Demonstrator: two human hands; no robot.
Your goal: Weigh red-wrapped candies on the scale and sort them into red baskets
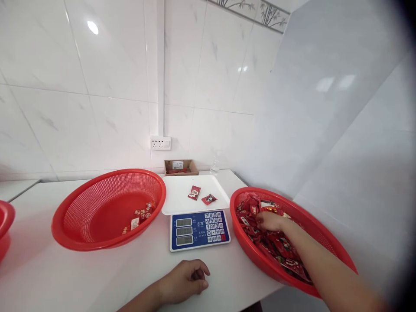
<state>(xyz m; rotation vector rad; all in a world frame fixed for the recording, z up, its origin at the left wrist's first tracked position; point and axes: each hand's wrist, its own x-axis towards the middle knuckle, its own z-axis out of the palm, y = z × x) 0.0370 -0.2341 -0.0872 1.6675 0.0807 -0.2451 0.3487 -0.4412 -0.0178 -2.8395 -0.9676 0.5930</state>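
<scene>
My right hand (pixel 271 221) reaches into the right red basket (pixel 242 245), its fingers closed among small red wrapped packets (pixel 282 245). They seem to grip a packet; the fingertips are partly hidden. My left hand (pixel 185 281) rests on the white table in front of the scale, fingers loosely curled and thumb apart, with nothing in it. The blue-and-white digital scale (pixel 199 230) stands between the baskets. On its white tray (pixel 175 195) lie two small red packets, a left one (pixel 194 193) and a right one (pixel 209 199).
At left, another red basket (pixel 107 216) holds a few red packets (pixel 143 213) on its right side. A third red basket (pixel 4 225) is cut off by the left edge. Behind the scale are a cardboard box (pixel 180 167) and a clear bottle (pixel 214 164), near the tiled wall.
</scene>
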